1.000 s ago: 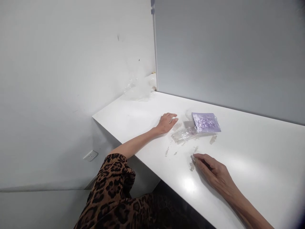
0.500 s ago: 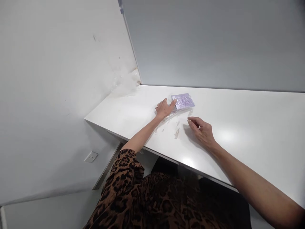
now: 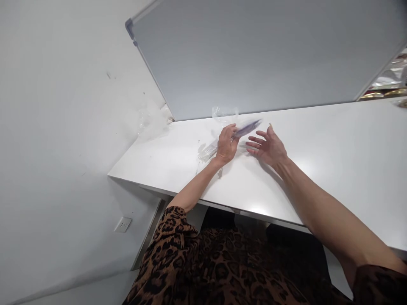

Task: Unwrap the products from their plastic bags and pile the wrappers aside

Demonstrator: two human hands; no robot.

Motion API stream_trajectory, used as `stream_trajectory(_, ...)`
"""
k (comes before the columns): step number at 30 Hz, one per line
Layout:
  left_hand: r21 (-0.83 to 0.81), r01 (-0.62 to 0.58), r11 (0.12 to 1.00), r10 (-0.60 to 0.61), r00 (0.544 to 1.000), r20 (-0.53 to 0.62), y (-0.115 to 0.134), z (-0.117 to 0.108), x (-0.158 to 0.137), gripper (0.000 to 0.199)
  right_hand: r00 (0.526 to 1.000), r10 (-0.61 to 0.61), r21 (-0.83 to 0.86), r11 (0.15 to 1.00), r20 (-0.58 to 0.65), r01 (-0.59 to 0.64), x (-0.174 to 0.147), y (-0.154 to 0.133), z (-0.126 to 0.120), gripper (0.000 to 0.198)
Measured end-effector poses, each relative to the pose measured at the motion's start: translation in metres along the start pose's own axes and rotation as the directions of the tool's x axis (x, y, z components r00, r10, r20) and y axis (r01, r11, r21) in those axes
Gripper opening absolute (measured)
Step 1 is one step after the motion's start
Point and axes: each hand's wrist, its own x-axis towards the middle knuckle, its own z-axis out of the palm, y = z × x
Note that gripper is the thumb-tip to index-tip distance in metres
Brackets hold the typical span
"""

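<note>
My left hand [image 3: 227, 143] is closed around a flat purple packet [image 3: 248, 128] in clear plastic, tilted up off the table so that mostly its edge shows. Loose clear plastic film [image 3: 208, 151] sticks out on the left side of that hand, and more film rises behind it. To the right, my right hand [image 3: 267, 146] is open, fingers spread and pointing toward the packet. A small gap separates its fingers from the packet. What is inside the packet cannot be made out.
Both hands are over a white table [image 3: 333, 169]. A grey-white board [image 3: 254, 59] leans along its back edge. Crumpled clear plastic [image 3: 152, 123] lies in the left corner against the wall. Shiny packages [image 3: 392, 76] show at the far right. A wall socket [image 3: 123, 224] sits low on the left.
My left hand has lifted the purple packet, which lay flat, and tilted it. My right hand has opened and spread its fingers near it. The view has turned slightly to the right.
</note>
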Motion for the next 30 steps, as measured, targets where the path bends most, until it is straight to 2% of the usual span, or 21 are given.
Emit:
stream_trajectory(3, 0.047, -0.115, 0.992, 0.107, 0.984, 0.144, 0.009, 0.018, -0.011, 0.026, 0.998, -0.02, 0.106, 0.994, 0.057, 0.014, 0.004, -0.014, -0.011, 0.066)
stream_trajectory(6, 0.07, -0.163, 0.984, 0.145, 0.965, 0.217, 0.019, 0.031, -0.016, 0.033, 0.994, -0.092, 0.131, 0.986, -0.055, 0.099, 0.011, -0.019, -0.017, 0.051)
stream_trajectory(8, 0.068, -0.147, 0.987, 0.131, 0.972, 0.194, 0.027, 0.037, -0.019, 0.038, 0.98, -0.137, 0.156, 0.975, -0.147, 0.16, 0.017, -0.02, -0.019, 0.051)
stream_trajectory(11, 0.001, 0.025, 1.0, -0.025, 0.999, 0.039, 0.035, 0.046, -0.022, 0.062, 0.922, -0.26, 0.106, 0.948, -0.289, 0.3, 0.022, -0.02, -0.021, 0.058)
stream_trajectory(13, -0.174, 0.224, 0.959, -0.233, 0.972, -0.03, 0.036, 0.054, -0.022, 0.082, 0.859, -0.388, -0.017, 0.914, -0.334, 0.406, 0.02, -0.02, -0.02, 0.064)
stream_trajectory(14, -0.302, 0.328, 0.895, -0.346, 0.938, -0.007, 0.035, 0.058, -0.022, 0.089, 0.832, -0.447, -0.075, 0.89, -0.329, 0.449, 0.018, -0.019, -0.019, 0.065)
stream_trajectory(16, -0.552, 0.491, 0.674, -0.497, 0.854, 0.153, 0.033, 0.062, -0.019, 0.089, 0.798, -0.534, -0.156, 0.845, -0.278, 0.511, 0.012, -0.019, -0.014, 0.065)
stream_trajectory(18, -0.702, 0.563, 0.435, -0.518, 0.795, 0.316, 0.033, 0.061, -0.016, 0.07, 0.786, -0.581, -0.217, 0.812, -0.21, 0.542, 0.008, -0.017, -0.009, 0.061)
stream_trajectory(20, -0.773, 0.563, 0.292, -0.527, 0.769, 0.361, 0.034, 0.055, -0.012, 0.052, 0.774, -0.609, -0.275, 0.785, -0.174, 0.556, 0.007, -0.015, -0.007, 0.057)
stream_trajectory(22, -0.809, 0.542, 0.229, -0.586, 0.74, 0.33, 0.037, 0.047, -0.009, 0.046, 0.78, -0.595, -0.29, 0.794, -0.193, 0.534, 0.009, -0.012, -0.008, 0.061)
stream_trajectory(25, -0.82, 0.528, 0.221, -0.656, 0.703, 0.275, 0.039, 0.039, -0.006, 0.041, 0.854, -0.49, -0.214, 0.866, -0.175, 0.453, 0.01, -0.008, -0.01, 0.065)
stream_trajectory(28, -0.81, 0.516, 0.279, -0.64, 0.728, 0.244, 0.036, 0.037, -0.008, 0.031, 0.907, -0.419, -0.154, 0.9, -0.042, 0.408, 0.006, -0.005, -0.007, 0.074)
stream_trajectory(30, -0.8, 0.515, 0.307, -0.618, 0.747, 0.245, 0.032, 0.036, -0.01, 0.029, 0.916, -0.398, -0.145, 0.91, -0.044, 0.388, 0.006, -0.005, -0.005, 0.077)
